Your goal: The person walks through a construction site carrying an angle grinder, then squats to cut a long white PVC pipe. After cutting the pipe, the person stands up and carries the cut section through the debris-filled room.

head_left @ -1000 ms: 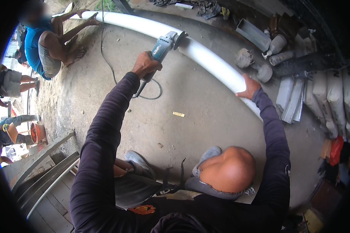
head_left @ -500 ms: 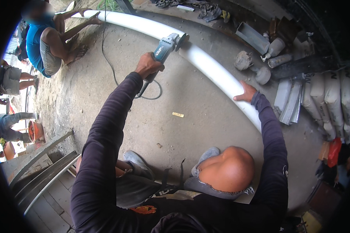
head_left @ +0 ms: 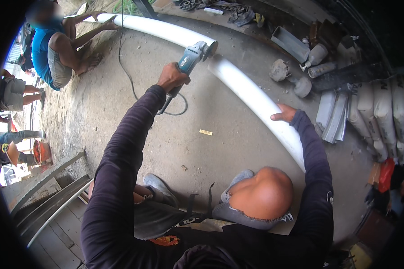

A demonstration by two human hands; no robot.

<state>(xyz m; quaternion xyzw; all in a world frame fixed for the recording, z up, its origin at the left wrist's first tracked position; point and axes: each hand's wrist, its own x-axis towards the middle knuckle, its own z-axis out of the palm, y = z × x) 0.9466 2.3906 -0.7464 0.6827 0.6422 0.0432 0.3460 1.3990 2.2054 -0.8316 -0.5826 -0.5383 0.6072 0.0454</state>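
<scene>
Gleaming white; the pipe (head_left: 252, 95) is in two pieces.

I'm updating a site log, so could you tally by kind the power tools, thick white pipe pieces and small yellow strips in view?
Angle grinder, in the left hand: 1
Thick white pipe pieces, one touched by the right hand: 2
Yellow strip: 1
Total: 4

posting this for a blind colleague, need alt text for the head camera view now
A person's left hand grips a teal angle grinder at the end of a long white pipe, while the right hand rests on a separate white pipe section across a narrow gap. At upper left, a crouched co-worker has hands near the long pipe's far end.
</scene>
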